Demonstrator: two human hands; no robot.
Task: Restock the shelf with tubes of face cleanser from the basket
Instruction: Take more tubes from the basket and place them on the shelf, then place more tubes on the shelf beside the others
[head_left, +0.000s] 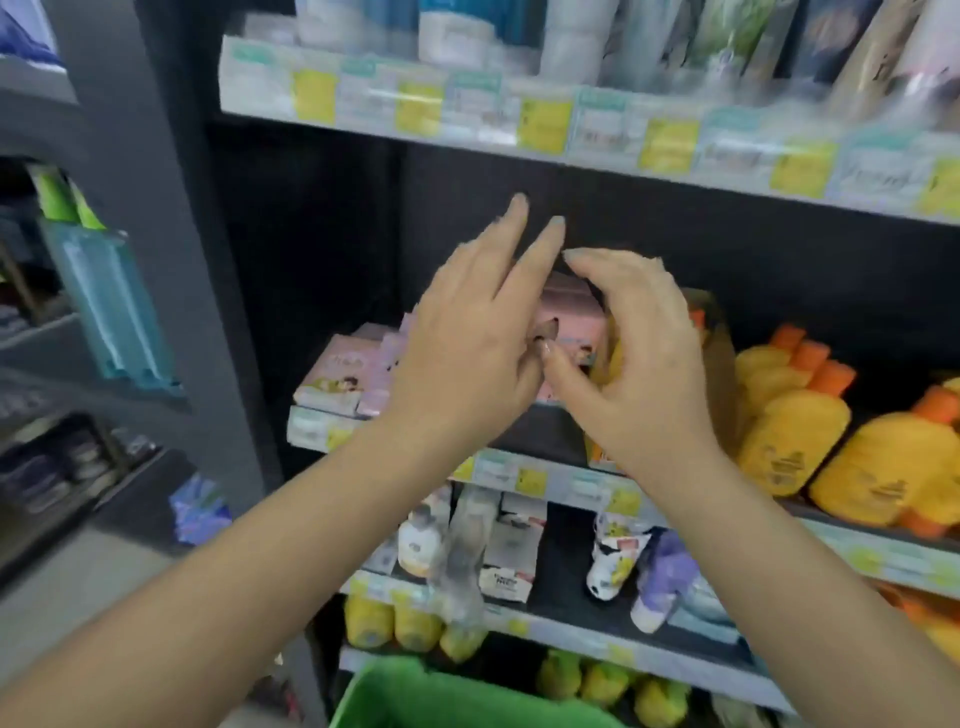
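While both hands hover before the pink boxes (574, 317) — left hand (467, 358) fingers straight, right hand (639, 358) loosely curled (empty) — the green basket (447, 696) sits far below.

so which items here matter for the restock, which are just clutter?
Job:
- left hand
- right hand
- pink product between the hands
- green basket
- middle shelf

Not the job:
- yellow bottles
- price tags
- teal pack

Both hands (550, 353) hide the pink box (574, 312) front; shelf labels (545, 124) blur unreadably.
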